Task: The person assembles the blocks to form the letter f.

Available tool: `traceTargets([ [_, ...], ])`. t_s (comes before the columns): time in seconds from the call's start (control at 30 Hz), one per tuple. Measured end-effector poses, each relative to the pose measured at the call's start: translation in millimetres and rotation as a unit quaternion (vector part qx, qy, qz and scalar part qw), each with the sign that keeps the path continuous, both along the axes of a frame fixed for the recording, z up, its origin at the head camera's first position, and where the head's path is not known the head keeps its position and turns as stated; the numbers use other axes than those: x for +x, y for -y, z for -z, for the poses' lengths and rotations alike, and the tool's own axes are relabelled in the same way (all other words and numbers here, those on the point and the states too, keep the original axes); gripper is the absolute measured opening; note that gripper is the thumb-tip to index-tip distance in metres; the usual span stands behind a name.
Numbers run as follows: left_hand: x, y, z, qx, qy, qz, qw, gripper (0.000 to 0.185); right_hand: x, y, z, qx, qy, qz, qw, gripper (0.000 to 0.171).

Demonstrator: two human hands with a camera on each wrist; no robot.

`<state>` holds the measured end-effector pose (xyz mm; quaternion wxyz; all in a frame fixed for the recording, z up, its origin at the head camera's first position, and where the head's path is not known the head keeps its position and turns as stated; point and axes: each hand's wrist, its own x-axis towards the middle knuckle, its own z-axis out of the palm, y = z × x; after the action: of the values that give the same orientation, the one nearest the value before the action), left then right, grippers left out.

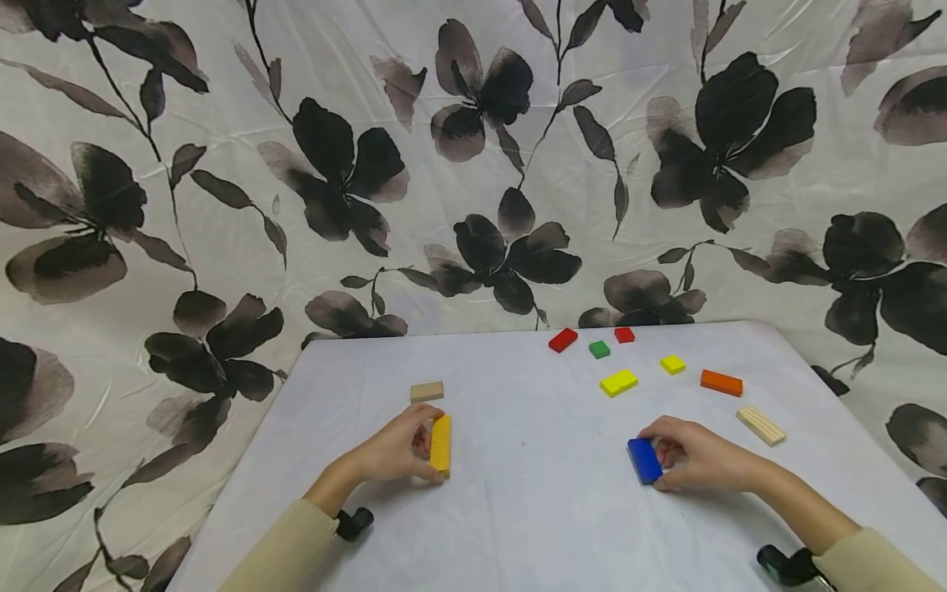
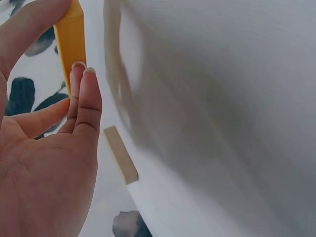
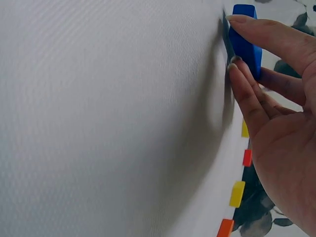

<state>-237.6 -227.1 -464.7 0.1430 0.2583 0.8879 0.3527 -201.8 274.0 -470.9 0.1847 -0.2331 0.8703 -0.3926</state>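
Yellow block, long & flat, pinched by L fingers; blue block by R.

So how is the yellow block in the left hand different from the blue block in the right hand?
The yellow block is long and narrow with sharp corners; the blue block is shorter, wider and round-edged. The left hand grips the yellow one standing on its long edge; the right hand grips the blue one tilted up off the table. Both are held against the tabletop at the near side.
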Motion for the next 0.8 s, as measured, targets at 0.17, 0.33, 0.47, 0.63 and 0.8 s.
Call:
traceTargets([
  [0.17,-1.5,-8,-1.0,0.002,0.009,-0.001,1.0,0.093,-2.0,6,-0.1,0.002,-0.005,-0.002,1.0,0.063],
  [0.33,-3.8,-14,0.1,0.0,0.009,-0.004,1.0,0.094,-3.0,12,-0.7,-0.009,-0.008,-0.008,1.0,0.063],
  [0.47,-4.7,-19,-0.6,0.004,0.005,0.003,1.0,0.093,-3.3,17,-0.6,-0.008,-0.015,-0.008,1.0,0.063],
  [0.63,-4.8,-26,-2.2,0.014,0.003,0.014,0.9998,0.092,-3.9,24,-1.6,-0.004,-0.021,-0.01,1.0,0.062],
  [0.8,-5.1,-33,-3.6,0.025,0.003,0.02,0.9995,0.092,-4.6,31,-3.1,-0.003,-0.031,-0.015,0.999,0.061],
])
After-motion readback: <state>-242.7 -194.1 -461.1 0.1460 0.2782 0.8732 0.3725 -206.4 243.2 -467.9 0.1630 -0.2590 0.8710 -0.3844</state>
